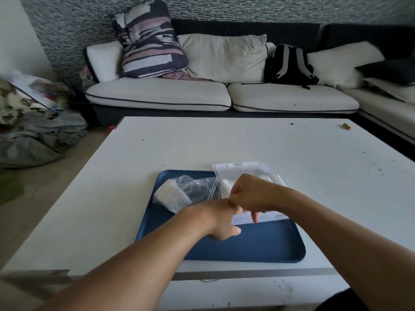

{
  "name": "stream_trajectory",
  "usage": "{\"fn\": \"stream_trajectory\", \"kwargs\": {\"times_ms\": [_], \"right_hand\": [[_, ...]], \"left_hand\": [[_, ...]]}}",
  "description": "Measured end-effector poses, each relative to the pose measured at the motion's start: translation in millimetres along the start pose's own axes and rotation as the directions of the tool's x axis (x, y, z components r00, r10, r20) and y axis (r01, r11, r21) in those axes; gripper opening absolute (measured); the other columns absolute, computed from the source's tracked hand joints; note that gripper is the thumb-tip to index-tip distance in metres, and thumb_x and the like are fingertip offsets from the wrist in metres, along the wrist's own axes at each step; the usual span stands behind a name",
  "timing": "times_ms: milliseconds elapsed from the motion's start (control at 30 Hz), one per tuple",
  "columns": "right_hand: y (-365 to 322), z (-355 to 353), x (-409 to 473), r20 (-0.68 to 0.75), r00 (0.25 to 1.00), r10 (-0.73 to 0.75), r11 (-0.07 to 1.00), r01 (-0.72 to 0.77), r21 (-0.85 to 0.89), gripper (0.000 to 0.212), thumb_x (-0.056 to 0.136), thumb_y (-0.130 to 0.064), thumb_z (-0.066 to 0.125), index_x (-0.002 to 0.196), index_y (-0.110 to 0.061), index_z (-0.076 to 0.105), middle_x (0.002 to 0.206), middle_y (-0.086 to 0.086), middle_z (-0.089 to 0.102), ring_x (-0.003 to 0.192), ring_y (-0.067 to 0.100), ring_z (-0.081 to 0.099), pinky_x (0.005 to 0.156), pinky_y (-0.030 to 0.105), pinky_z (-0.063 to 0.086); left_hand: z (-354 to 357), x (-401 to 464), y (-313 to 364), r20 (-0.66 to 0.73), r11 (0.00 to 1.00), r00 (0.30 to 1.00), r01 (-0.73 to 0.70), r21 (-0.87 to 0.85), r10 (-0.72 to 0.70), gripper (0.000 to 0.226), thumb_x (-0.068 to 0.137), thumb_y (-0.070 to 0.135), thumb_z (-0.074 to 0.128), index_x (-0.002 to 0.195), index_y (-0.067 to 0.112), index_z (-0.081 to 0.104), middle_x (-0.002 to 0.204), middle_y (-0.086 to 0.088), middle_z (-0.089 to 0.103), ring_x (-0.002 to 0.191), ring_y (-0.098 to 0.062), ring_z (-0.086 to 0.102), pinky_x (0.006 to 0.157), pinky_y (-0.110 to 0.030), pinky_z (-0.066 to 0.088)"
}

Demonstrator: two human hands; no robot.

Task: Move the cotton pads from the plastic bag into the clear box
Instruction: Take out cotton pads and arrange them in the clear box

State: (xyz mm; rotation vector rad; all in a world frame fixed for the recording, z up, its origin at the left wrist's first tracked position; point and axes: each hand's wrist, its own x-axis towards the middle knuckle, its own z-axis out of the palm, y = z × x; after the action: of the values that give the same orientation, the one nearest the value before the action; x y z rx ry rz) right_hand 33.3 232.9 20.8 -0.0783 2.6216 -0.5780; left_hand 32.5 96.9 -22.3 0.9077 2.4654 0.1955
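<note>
A white label [258,217] with print too small to read shows on the near side of the clear box [244,170], just under the right hand. No other writing can be made out.

The clear box stands at the 1 o'clock corner of a dark blue tray [247,245], its lid raised at the far side, and white cotton pads [225,187] stand packed inside it. At 10 o'clock on the tray lies the plastic bag [190,190], crumpled and transparent, with a stack of white pads [170,194] at its left end and its mouth drawn toward the box.

The right hand [251,194] hovers over the box with its fingers curled down and one finger pointing at the label; what its grip is clamped on, if anything, I cannot tell. The left hand [221,221] sits at the box's near left corner, touching the right hand, fingers curled under with the thumb out; whether its grip closes on the bag's edge is hidden.

The tray rests on a white worktop [202,144] with small specks and a small orange object [346,126] at 1 o'clock. Beyond is a sofa [202,95] with pale cushions, a striped pillow [150,41] and a black backpack [289,63]. Crumpled cloth [38,133] lies on the floor at 9 o'clock.
</note>
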Motion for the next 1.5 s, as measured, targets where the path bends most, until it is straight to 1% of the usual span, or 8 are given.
{"fn": "stream_trajectory", "kwargs": {"times_ms": [200, 400, 500, 667, 833, 967, 1133, 1500], "right_hand": [[9.1, 4.1, 2.5, 0.258, 0.936, 0.239, 0.970, -0.220, -0.101, 0.041, 0.100, -0.037, 0.040, 0.133, -0.016, 0.052, 0.121, 0.006, 0.049, 0.046, 0.023, 0.068, 0.047, 0.025, 0.030], [-9.4, -0.1, 5.9, -0.222, 0.963, -0.155, 0.988, 0.150, -0.042, 0.028, 0.091, -0.015, 0.054, 0.071, -0.011, 0.074, 0.073, 0.005, 0.074, 0.049, 0.010, 0.067, 0.059, 0.021, 0.052], [-17.0, 8.8, 10.1, -0.172, 0.941, -0.290, 0.957, 0.288, -0.034, 0.022, 0.085, -0.007, 0.064, 0.094, -0.016, 0.082, 0.082, -0.001, 0.077, 0.072, 0.015, 0.070, 0.065, 0.021, 0.056], [-29.7, 34.8, 34.6, -0.158, 0.914, -0.373, 0.926, 0.356, -0.124, 0.029, 0.091, -0.004, 0.057, 0.106, -0.015, 0.080, 0.107, -0.001, 0.076, 0.093, 0.013, 0.066, 0.075, 0.013, 0.047], [-30.5, 34.0, 44.9, -0.211, 0.955, -0.209, 0.944, 0.253, 0.210, 0.028, 0.078, 0.008, 0.055, 0.077, -0.010, 0.076, 0.069, -0.004, 0.061, 0.063, 0.007, 0.054, 0.062, 0.021, 0.046], [-35.9, 36.7, 44.5, 0.104, 0.994, -0.022, 0.422, -0.085, 0.903, 0.026, 0.091, 0.020, 0.042, 0.090, 0.003, 0.062, 0.083, 0.010, 0.061, 0.077, 0.016, 0.065, 0.059, 0.017, 0.054], [-43.9, 32.4, 42.0, 0.208, 0.978, -0.025, 0.079, -0.205, 0.975, 0.025, 0.100, 0.015, 0.031, 0.094, 0.012, 0.055, 0.092, 0.021, 0.068, 0.078, 0.029, 0.066, 0.075, 0.038, 0.059], [-42.5, 24.4, 27.6, -0.164, 0.980, -0.116, 0.853, 0.183, 0.489, 0.048, 0.078, -0.001, 0.068, 0.113, -0.034, 0.068, 0.076, 0.014, 0.073, 0.066, 0.027, 0.073, 0.062, 0.045, 0.063]], "left_hand": [[-4.0, -3.9, 2.4, 0.034, 0.998, 0.998, 0.042, 0.048, -0.043, 0.056, 0.102, 0.043, 0.048, 0.155, 0.028, 0.037, 0.153, -0.002, 0.047, 0.131, -0.026, 0.053, 0.107, -0.037, 0.043], [-53.0, -42.0, -31.9, -0.172, 0.792, 0.977, -0.007, -0.610, -0.124, 0.016, 0.097, 0.027, 0.066, 0.098, 0.013, 0.075, 0.093, 0.001, 0.073, 0.076, -0.019, 0.076, 0.068, -0.033, 0.061], [-68.0, -55.9, -84.6, -0.593, 0.821, 0.668, 0.047, -0.569, -0.450, 0.017, 0.094, 0.026, 0.064, 0.096, 0.012, 0.074, 0.095, 0.000, 0.074, 0.091, -0.022, 0.073, 0.078, -0.034, 0.057], [-22.6, -34.8, -129.8, -0.257, 0.685, 0.749, 0.337, -0.646, -0.611, 0.041, 0.103, 0.034, 0.045, 0.099, -0.002, 0.065, 0.104, -0.016, 0.070, 0.105, -0.035, 0.065, 0.088, -0.040, 0.050], [-12.0, -23.0, -134.3, -0.215, 0.587, 0.753, 0.268, -0.764, -0.622, 0.036, 0.104, 0.028, 0.045, 0.102, 0.001, 0.068, 0.091, -0.009, 0.063, 0.079, -0.024, 0.056, 0.067, -0.028, 0.044], [-11.8, -21.5, -128.6, -0.080, 0.449, 0.762, 0.291, -0.845, -0.643, 0.025, 0.102, 0.025, 0.046, 0.101, 0.009, 0.064, 0.097, -0.010, 0.061, 0.085, -0.026, 0.055, 0.074, -0.035, 0.050], [-15.5, -28.2, -117.9, 0.095, 0.195, 0.759, 0.284, -0.939, -0.644, 0.022, 0.102, 0.031, 0.056, 0.111, 0.014, 0.065, 0.114, -0.011, 0.068, 0.105, -0.030, 0.066, 0.082, -0.047, 0.061], [-43.0, -29.9, -90.1, -0.150, 0.162, 0.795, -0.067, -0.985, -0.587, 0.026, 0.093, 0.018, 0.070, 0.106, -0.005, 0.072, 0.095, -0.017, 0.071, 0.084, -0.026, 0.064, 0.080, -0.038, 0.060]]}}
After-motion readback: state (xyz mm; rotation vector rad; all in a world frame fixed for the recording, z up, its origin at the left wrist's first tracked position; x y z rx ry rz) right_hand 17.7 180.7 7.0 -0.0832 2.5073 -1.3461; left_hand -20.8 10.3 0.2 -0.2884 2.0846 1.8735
